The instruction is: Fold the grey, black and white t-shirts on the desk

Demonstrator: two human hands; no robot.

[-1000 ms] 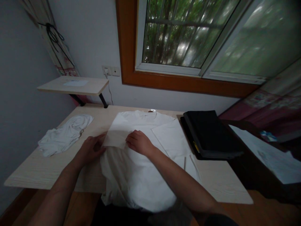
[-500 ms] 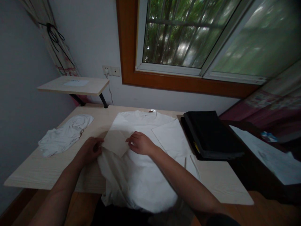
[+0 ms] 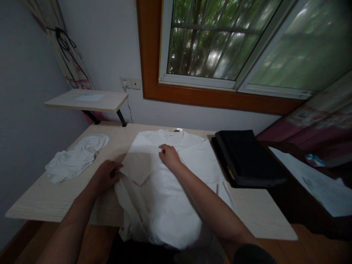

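A white shirt (image 3: 176, 194) lies spread on the desk, neckline at the far side, its lower end hanging over the near edge. Both of its sides are folded inward, and the left sleeve (image 3: 137, 167) lies across the body with a corner pointing toward me. My left hand (image 3: 108, 174) is closed in a pinch on the shirt's left folded edge. On the chest area, my right hand (image 3: 169, 157) has its fingers curled together at the far end of the left sleeve's fold; its fingertips touch the cloth.
A crumpled white garment (image 3: 78, 157) lies on the desk's left part, below a small raised shelf (image 3: 110, 101) with paper on it. Black binders (image 3: 247, 157) are stacked right of the shirt. Farther right, a dark surface holds a white sheet (image 3: 310, 179). The wall and window stand behind.
My right hand has moved away from me and slightly right, from the sleeve's near part to higher on the chest. The sleeve lies flatter. My left hand has stayed nearly in place.
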